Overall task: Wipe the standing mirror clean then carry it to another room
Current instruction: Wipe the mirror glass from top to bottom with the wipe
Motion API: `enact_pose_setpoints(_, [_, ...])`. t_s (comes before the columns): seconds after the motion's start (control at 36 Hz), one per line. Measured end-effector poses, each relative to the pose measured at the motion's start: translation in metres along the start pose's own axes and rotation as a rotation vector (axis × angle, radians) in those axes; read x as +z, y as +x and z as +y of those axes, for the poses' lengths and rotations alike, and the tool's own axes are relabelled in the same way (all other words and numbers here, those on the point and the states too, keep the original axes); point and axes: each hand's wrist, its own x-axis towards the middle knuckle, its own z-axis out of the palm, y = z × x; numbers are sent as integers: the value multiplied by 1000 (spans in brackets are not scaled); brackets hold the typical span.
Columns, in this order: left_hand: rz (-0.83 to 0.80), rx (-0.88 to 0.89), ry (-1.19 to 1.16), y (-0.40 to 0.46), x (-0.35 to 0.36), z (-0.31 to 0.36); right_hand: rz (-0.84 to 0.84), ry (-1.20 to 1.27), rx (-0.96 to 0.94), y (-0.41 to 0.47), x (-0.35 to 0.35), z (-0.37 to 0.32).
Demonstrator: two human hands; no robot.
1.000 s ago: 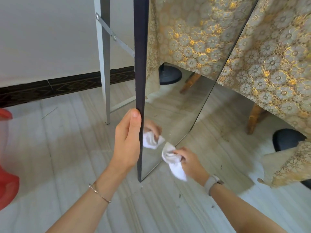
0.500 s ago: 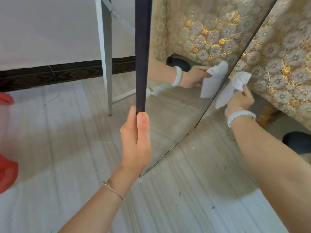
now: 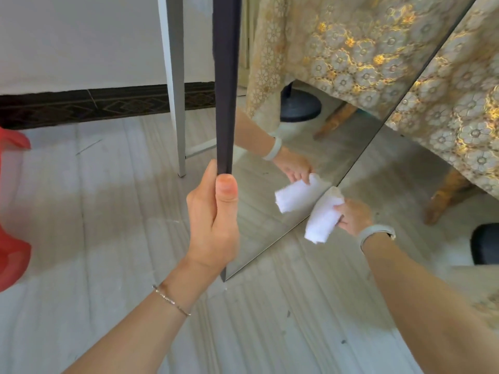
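Note:
The standing mirror [image 3: 270, 201] rises from the floor in the middle, seen nearly edge-on, with a dark frame edge and a grey metal stand leg behind it. My left hand [image 3: 213, 220] grips that dark near edge low down, thumb on top. My right hand [image 3: 352, 215] holds a folded white cloth [image 3: 322, 217] against the glass close to the mirror's far edge, low on the pane. The glass reflects the cloth, my right hand and the patterned tablecloth.
A table draped in a gold floral tablecloth [image 3: 459, 103] stands at the right on wooden legs [image 3: 445, 195]. A round black base [image 3: 484, 242] sits on the floor at far right. A red plastic item [image 3: 12, 211] is at the left edge. A white wall lies behind.
My right hand with the cloth rose up the mirror's far edge, then came back down to the lower part. My left hand has kept its grip on the frame.

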Motion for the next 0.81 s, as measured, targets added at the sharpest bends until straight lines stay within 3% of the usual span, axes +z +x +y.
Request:
enact_pose_setpoints(0.08, [12, -2, -2, 0, 2, 0, 184, 20, -138, 2, -22, -24])
enact_pose_setpoints(0.17, [-3, -9, 12, -1, 2, 0, 383, 455, -314, 0, -25, -65])
enact_pose_setpoints(0.28, [-12, 7, 16, 1, 2, 0, 390, 629, -451, -3, -7, -104])
enact_pose_setpoints(0.42, [9, -13, -9, -2, 2, -2, 276, 565, -436, -27, 23, -61])
enact_pose_setpoints(0.5, [18, -14, -2, -3, 2, -1, 40, 403, -397, -49, 35, -4])
enact_pose_setpoints(0.58, [12, 11, 0, -1, 2, 1, -254, 75, -233, -62, 20, 38])
enact_pose_setpoints(0.64, [13, 22, 3, 0, 1, -1, -347, -106, -162, -65, 6, 47])
enact_pose_setpoints(0.72, [1, 22, 1, -2, 2, -2, -107, -171, -309, -50, -12, 34])
enact_pose_setpoints(0.81, [-11, 20, 2, -2, 3, -1, 207, -19, -493, -34, -19, 0])
